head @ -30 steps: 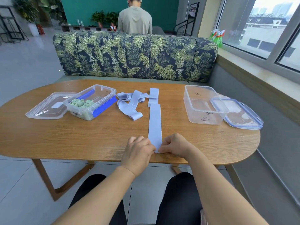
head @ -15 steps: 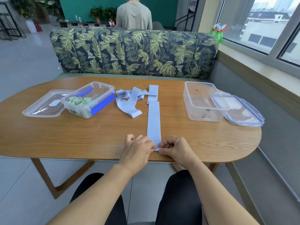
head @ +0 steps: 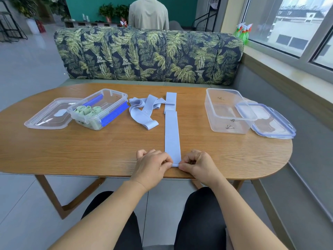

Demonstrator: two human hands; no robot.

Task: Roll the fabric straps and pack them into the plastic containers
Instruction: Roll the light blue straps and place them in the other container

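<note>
Both your hands are on the near end of the blue strap (head: 172,134), right at the near edge of the table (head: 90,150). Your left hand (head: 153,165) pinches its left corner and your right hand (head: 198,164) its right corner. Fingers are curled in tight, thumb against forefinger on the fabric, and neither hand holds anything else. Holding both corners keeps the first turn square.

I think the roll is only just starting. The end looks slightly folded over, but it's too small to be sure.

The strap lies flat and straight, running from the near edge toward the far edge at mid-table. That layout lets you roll forward without skew. A shorter strap piece (head: 170,98) sits at its far end; can't tell if they overlap.

The loose blue straps (head: 144,112) are piled just left of it, within reach for the next ones.

- **Left container** (head: 115,98): toward the left end of the table, holds the green rolls (head: 88,110), with its lid (head: 46,114) touching on the left.
- **Right container** (head: 227,112): toward the right end, nothing in it, with its lid (head: 272,121) propped against its right side.

My read is that the greens are done and 0 blues are packed. The blues likely go in the right container.

Risk: uneven pressure between your 2 hands will cone the roll.
</note>
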